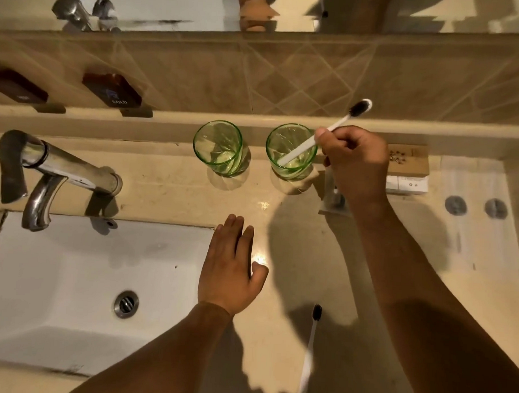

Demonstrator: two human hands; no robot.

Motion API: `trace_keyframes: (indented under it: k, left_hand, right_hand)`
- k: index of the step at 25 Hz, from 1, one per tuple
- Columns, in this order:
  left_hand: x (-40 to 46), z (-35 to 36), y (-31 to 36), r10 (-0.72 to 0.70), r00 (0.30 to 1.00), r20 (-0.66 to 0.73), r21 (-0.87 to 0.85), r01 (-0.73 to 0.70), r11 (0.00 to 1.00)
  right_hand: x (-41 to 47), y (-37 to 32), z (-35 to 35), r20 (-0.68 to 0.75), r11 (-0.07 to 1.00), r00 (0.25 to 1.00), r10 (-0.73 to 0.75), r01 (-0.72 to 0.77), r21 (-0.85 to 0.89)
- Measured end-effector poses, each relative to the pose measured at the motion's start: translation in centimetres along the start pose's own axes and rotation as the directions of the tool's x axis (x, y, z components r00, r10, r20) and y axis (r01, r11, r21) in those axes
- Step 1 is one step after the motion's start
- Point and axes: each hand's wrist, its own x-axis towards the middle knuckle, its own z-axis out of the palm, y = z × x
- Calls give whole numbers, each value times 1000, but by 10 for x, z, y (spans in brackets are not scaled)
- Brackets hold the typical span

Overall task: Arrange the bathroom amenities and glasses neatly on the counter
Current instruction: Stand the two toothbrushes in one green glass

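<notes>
Now white toothbrush (pixel 328 131) tilts into right green glass (pixel 291 152), right hand (pixel 355 164) fingers pinching its handle. Left hand (pixel 230 269) flat, fingers spread, empty on counter (pixel 164 193). Second toothbrush (pixel 310 351) lies near edge.

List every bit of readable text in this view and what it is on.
"COLD": on the right dark tag on the tiled wall.
Left dark tag: pale lettering, too blurred to read.
Brown box: printed design, any text too small to read.
White box: small print, unreadable.
</notes>
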Motion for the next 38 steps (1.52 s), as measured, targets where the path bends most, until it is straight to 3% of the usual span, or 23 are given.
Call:
trace_keyframes:
  k: [6,13,15,18,20,24,28,32,34,38]
  left_hand:
    - [-1,2,-1,4,1000,14,28,-4,1000]
    - [-1,1,-2,-2,999,36,34,1,999]
    - [-1,1,-2,-7,999,51,39,6,999]
    - [0,0,-3,-2,998,59,48,-1,999]
    - [0,0,-2,0,998,66,42,-3,999]
    - [0,-2,-1,-11,997,78,18,10,1000]
    - [0,-4,0,-1,998,63,-12,2,1000]
    - [-1,-5,0,-6,997,72,-13,7,1000]
    - [-2,-5,1,-10,997,82,-23,12,1000]
    - [-2,-6,1,-16,997,80,-25,18,1000]
  right_hand:
    - [10,15,16,41,998,998,37,-34,-54]
    - [23,22,19,-19,965,990,-137,129,-228]
    - [22,27,18,-35,961,991,-128,115,-253]
    - [11,30,14,-60,993,997,-48,41,-115]
    - [-9,27,6,-96,992,995,-23,12,-123]
    - [-90,42,-35,-59,890,996,73,-92,-447]
    - [-179,79,-77,41,733,936,348,-245,-635]
    - [-235,87,-95,235,611,838,492,-140,-779]
    - [-246,88,-93,253,523,790,559,-99,-847]
    - [-241,82,-71,298,573,798,525,-73,-816]
